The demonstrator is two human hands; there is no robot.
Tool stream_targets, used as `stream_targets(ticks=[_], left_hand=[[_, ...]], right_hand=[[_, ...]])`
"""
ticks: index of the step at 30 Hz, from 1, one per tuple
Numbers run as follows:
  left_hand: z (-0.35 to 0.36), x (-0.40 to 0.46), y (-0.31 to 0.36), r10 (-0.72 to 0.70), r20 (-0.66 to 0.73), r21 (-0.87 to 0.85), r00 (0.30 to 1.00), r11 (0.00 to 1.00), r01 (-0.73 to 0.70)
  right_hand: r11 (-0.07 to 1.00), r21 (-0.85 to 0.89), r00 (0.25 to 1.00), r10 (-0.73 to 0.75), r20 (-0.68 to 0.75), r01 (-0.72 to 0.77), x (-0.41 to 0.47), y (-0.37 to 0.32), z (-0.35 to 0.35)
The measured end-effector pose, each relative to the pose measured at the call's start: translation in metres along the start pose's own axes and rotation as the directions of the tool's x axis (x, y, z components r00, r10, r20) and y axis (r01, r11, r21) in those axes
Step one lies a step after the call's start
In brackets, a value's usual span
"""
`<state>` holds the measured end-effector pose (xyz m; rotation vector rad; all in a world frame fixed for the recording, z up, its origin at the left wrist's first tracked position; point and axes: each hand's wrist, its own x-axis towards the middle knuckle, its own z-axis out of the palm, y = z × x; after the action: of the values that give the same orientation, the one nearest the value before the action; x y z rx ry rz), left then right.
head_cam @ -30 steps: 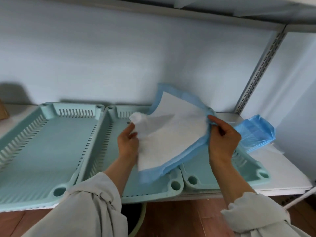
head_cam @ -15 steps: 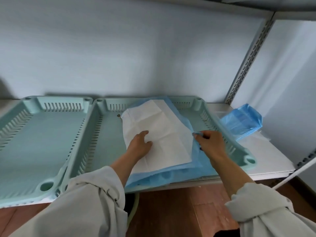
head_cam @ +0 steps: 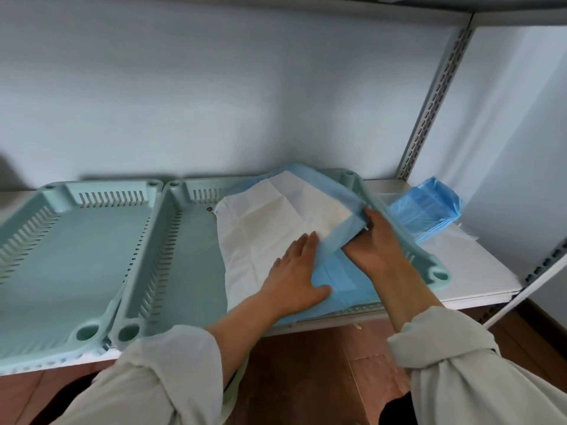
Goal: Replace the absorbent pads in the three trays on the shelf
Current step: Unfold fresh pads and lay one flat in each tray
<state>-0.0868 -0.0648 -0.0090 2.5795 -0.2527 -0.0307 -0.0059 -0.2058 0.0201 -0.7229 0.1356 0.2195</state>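
1. At the middle of the shelf (head_cam: 478, 271), the right hand (head_cam: 372, 245) pinches a folded-over blue edge of an absorbent pad (head_cam: 270, 228), fingers curled round the flap; likely it is drawing that side open to unfold it.
2. Just beside it, the left hand (head_cam: 294, 276) lies flat on the pad, fingers straight and slightly spread, pressing the white face down, probably so the sheet does not slide while the flap is pulled.
3. Underneath, the pad rests partly unfolded across the right-hand trays, white side up, with its blue backing showing along the near and right edges. It covers the right tray (head_cam: 435, 268) and spills onto the middle tray (head_cam: 184, 259), so it is not yet seated squarely in one tray.
4. To the left, the left tray (head_cam: 70, 256) holds no pad, its slotted floor bare.
5. To the right, well apart from the hands, a stack of folded blue pads (head_cam: 426, 211) sits on the shelf within reach, seemingly the fresh supply.
6. Judging by this, one pad is being laid and the others remain to be done.
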Motion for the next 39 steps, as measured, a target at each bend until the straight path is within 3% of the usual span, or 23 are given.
stream_targets(ticks=[1,3,7,10,13,17,19,23,28,30,32,35,37,39], left_hand=[[-0.001,-0.008,0.007,-0.024,-0.015,0.057,1.000,0.998,0.025],[-0.001,-0.010,-0.002,-0.090,-0.019,0.115,0.996,0.989,0.092],[-0.007,-0.010,-0.017,-0.119,-0.051,0.264,0.992,0.956,0.129],[-0.015,-0.014,-0.028,-0.158,-0.088,0.317,0.984,0.932,0.178],[-0.027,-0.030,-0.032,-0.178,-0.140,0.393,0.974,0.893,0.220],[-0.047,-0.044,-0.039,-0.099,-0.325,0.501,0.941,0.825,0.260],[-0.053,-0.052,-0.044,-0.102,-0.307,0.551,0.946,0.792,0.264],[-0.047,-0.068,-0.056,-0.260,-0.114,0.613,0.959,0.741,0.274],[-0.046,-0.077,-0.058,-0.369,-0.060,0.714,0.927,0.634,0.299],[-0.048,-0.078,-0.056,-0.426,0.033,0.729,0.904,0.630,0.270],[-0.054,-0.073,-0.053,-0.474,0.132,0.704,0.871,0.663,0.255],[-0.068,-0.061,-0.044,-0.542,0.358,0.520,0.761,0.792,0.320],[-0.080,-0.055,-0.034,-0.531,0.467,0.268,0.707,0.847,0.459],[-0.084,-0.049,-0.027,-0.459,0.461,-0.010,0.760,0.853,0.522]], right_hand=[[1.000,-0.006,1.000,0.007,-0.011,-0.007,-0.013,-0.005,-0.004],[0.970,-0.242,0.991,0.004,-0.132,-0.036,-0.013,0.002,-0.007],[0.782,-0.619,0.949,-0.142,-0.280,-0.066,-0.011,0.013,-0.009],[0.759,-0.642,0.920,-0.166,-0.355,-0.110,-0.011,0.013,-0.014],[0.773,-0.601,0.905,-0.086,-0.416,-0.203,-0.015,0.013,-0.023],[0.841,-0.524,0.946,-0.048,-0.320,-0.135,-0.015,0.012,-0.020],[0.795,-0.584,0.944,-0.047,-0.326,-0.162,-0.020,0.014,-0.021],[0.573,-0.784,0.947,-0.042,-0.319,-0.239,-0.029,0.023,-0.028],[0.437,-0.867,0.951,-0.075,-0.301,-0.240,-0.028,0.019,-0.035],[0.246,-0.939,0.960,-0.079,-0.268,-0.242,-0.030,0.019,-0.037],[-0.051,-0.977,0.974,-0.107,-0.200,-0.206,-0.031,0.017,-0.038],[-0.405,-0.902,0.988,-0.091,-0.122,-0.148,-0.031,0.014,-0.040],[-0.464,-0.881,0.995,-0.077,-0.061,-0.090,-0.029,0.012,-0.041],[-0.486,-0.874,0.999,0.049,-0.001,0.022,-0.027,0.011,-0.039]])
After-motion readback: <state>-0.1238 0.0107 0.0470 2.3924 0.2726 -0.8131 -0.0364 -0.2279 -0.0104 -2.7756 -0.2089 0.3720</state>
